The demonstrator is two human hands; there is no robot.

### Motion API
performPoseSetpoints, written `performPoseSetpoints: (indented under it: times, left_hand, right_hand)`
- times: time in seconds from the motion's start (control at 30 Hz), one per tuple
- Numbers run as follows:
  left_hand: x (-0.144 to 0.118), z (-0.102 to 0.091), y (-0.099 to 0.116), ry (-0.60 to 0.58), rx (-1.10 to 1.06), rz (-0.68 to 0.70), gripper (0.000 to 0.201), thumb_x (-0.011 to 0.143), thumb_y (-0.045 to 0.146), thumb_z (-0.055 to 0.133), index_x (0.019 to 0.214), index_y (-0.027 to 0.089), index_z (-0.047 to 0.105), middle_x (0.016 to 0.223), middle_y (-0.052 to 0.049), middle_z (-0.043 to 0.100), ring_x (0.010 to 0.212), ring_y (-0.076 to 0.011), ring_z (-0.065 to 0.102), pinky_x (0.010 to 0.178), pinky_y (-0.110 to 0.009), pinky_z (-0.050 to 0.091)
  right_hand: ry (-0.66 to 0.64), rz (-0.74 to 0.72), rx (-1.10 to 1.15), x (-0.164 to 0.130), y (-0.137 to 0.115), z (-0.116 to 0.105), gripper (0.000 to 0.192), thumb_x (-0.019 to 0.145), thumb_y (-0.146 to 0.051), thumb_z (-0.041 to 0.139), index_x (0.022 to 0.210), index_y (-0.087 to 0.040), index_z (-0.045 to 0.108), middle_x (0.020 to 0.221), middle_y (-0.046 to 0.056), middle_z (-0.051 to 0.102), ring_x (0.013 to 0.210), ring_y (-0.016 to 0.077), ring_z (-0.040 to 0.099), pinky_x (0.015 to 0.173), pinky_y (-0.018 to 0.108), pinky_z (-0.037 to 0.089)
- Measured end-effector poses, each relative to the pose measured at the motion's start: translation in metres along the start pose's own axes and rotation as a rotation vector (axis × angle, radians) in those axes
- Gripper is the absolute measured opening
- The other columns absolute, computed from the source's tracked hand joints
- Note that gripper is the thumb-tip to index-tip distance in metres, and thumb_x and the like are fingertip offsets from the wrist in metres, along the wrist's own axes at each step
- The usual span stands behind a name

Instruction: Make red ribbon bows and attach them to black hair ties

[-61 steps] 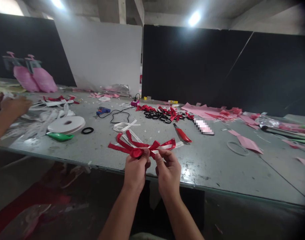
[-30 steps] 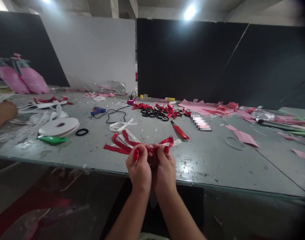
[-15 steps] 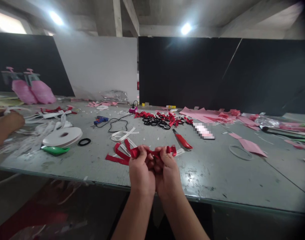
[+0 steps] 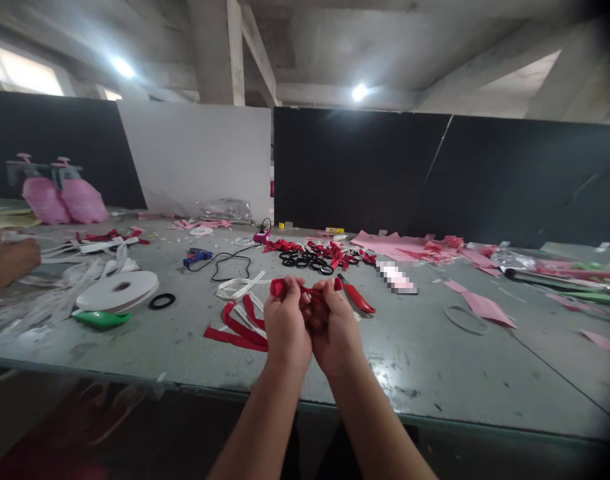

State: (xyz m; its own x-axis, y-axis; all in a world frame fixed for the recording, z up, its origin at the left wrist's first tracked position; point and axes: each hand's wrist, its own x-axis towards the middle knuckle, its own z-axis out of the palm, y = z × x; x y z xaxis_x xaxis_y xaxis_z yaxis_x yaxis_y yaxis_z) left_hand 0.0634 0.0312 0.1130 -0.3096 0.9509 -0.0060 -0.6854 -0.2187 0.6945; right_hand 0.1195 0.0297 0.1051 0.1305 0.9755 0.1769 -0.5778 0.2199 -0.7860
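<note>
Pinching red ribbon [image 4: 279, 287] between thumbs and curled fingers, both hands, above the table [image 4: 449, 367] near its front edge. Left hand [image 4: 285, 327]: closed narrow, red fold poking out past the thumb. Right hand [image 4: 339, 327]: same grip, small red bit showing beyond the thumb. Ribbon also shows in the gap between the thumbs; the rest is hidden by fingers. Hands side by side, can't tell if fingertips touch.

Just left of the left hand: red strips [image 4: 232, 339] fanned out with white strips [image 4: 245, 319] among them. The hand covers their near ends, so can't tell if they join the held ribbon.

Behind the hands: white loop [image 4: 249, 285], then a pile of red bows and black rings [image 4: 337, 252]. Red-handled tool [image 4: 359, 299] just beyond the right hand, pixelated item [image 4: 397, 278] to its right.

Left side: blue glue gun [image 4: 199, 255] with cord, white spool [image 4: 137, 288], green tool [image 4: 102, 320] at the spool's front, single black ring [image 4: 161, 307] beside it. Far left, a co-worker's hand [image 4: 22, 257] at white ribbon, grip unclear.
</note>
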Motion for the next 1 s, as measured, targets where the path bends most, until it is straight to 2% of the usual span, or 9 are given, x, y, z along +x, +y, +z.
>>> performPoseSetpoints:
  times: [0.1,0.2,0.3,0.43,0.53,0.67,0.77,0.87,1.0]
  left_hand:
    - [0.022,-0.007,-0.006,-0.143,0.125,0.057,0.041,0.068,0.050,0.076,0.086,0.016,0.063,0.058,0.005,0.052,0.047,-0.0064,0.048,0.044,-0.017,0.038]
    - [0.040,-0.016,-0.008,-0.309,0.306,0.062,0.043,0.071,0.048,0.074,0.097,0.014,0.066,0.060,0.005,0.053,0.045,-0.0064,0.045,0.044,-0.018,0.037]
    - [0.043,-0.026,-0.014,-0.323,0.415,0.084,0.047,0.070,0.041,0.077,0.107,0.015,0.063,0.059,0.005,0.054,0.044,-0.0060,0.042,0.044,-0.017,0.034]
    - [0.032,-0.037,-0.031,-0.333,0.339,0.043,0.046,0.074,0.032,0.073,0.114,0.017,0.056,0.071,0.001,0.063,0.056,-0.0091,0.055,0.057,-0.019,0.043]
    - [0.026,-0.045,-0.040,-0.286,0.394,0.126,0.044,0.077,0.029,0.071,0.115,0.016,0.055,0.085,-0.004,0.067,0.078,-0.0145,0.064,0.076,-0.025,0.049]
    - [0.024,-0.051,-0.042,-0.168,0.554,0.275,0.039,0.077,0.027,0.068,0.112,0.015,0.056,0.091,-0.005,0.067,0.083,-0.0161,0.064,0.080,-0.028,0.048]
    - [0.020,-0.048,-0.044,-0.122,0.571,0.334,0.033,0.079,0.026,0.066,0.109,0.017,0.057,0.092,-0.004,0.066,0.084,-0.0163,0.064,0.080,-0.028,0.050]
    - [0.014,-0.043,-0.049,-0.115,0.526,0.312,0.037,0.082,0.024,0.061,0.118,0.021,0.051,0.099,-0.005,0.066,0.085,-0.0171,0.066,0.077,-0.030,0.053]
    - [0.013,-0.043,-0.053,-0.092,0.650,0.382,0.040,0.083,0.019,0.058,0.122,0.021,0.048,0.106,-0.008,0.066,0.097,-0.0195,0.066,0.086,-0.034,0.052]
  right_hand:
    - [-0.087,0.112,-0.143,0.021,-0.006,-0.017,0.042,0.074,-0.057,0.070,0.087,-0.018,0.066,0.057,-0.004,0.056,0.041,0.0065,0.042,0.036,0.018,0.026]
    - [-0.321,0.025,-0.474,0.043,-0.018,-0.039,0.041,0.082,-0.055,0.063,0.086,-0.015,0.070,0.063,0.000,0.062,0.053,0.0098,0.053,0.048,0.020,0.038]
    - [-0.483,-0.028,-0.556,0.057,-0.026,-0.055,0.034,0.080,-0.047,0.069,0.077,-0.014,0.071,0.069,0.001,0.065,0.063,0.0110,0.055,0.061,0.023,0.044]
    - [-0.654,0.002,-0.543,0.060,-0.017,-0.070,0.030,0.076,-0.042,0.073,0.091,-0.015,0.075,0.074,0.002,0.066,0.067,0.0133,0.058,0.066,0.028,0.047]
    - [-0.631,-0.026,-0.520,0.058,-0.004,-0.081,0.030,0.080,-0.042,0.070,0.097,-0.019,0.075,0.081,0.002,0.065,0.072,0.0138,0.058,0.069,0.029,0.046]
    - [-0.587,-0.060,-0.503,0.059,0.003,-0.093,0.021,0.071,-0.038,0.078,0.083,-0.020,0.078,0.090,0.003,0.065,0.087,0.0155,0.057,0.080,0.028,0.045]
    - [-0.634,0.007,-0.502,0.061,0.000,-0.094,0.026,0.070,-0.040,0.078,0.083,-0.018,0.077,0.077,0.003,0.067,0.071,0.0144,0.059,0.068,0.028,0.047]
    - [-0.681,0.064,-0.518,0.059,-0.004,-0.091,0.030,0.069,-0.041,0.078,0.085,-0.015,0.075,0.066,0.001,0.066,0.055,0.0116,0.055,0.051,0.024,0.043]
    - [-0.680,0.075,-0.530,0.057,-0.008,-0.090,0.031,0.069,-0.041,0.078,0.080,-0.015,0.068,0.063,-0.001,0.064,0.049,0.0091,0.053,0.046,0.021,0.041]
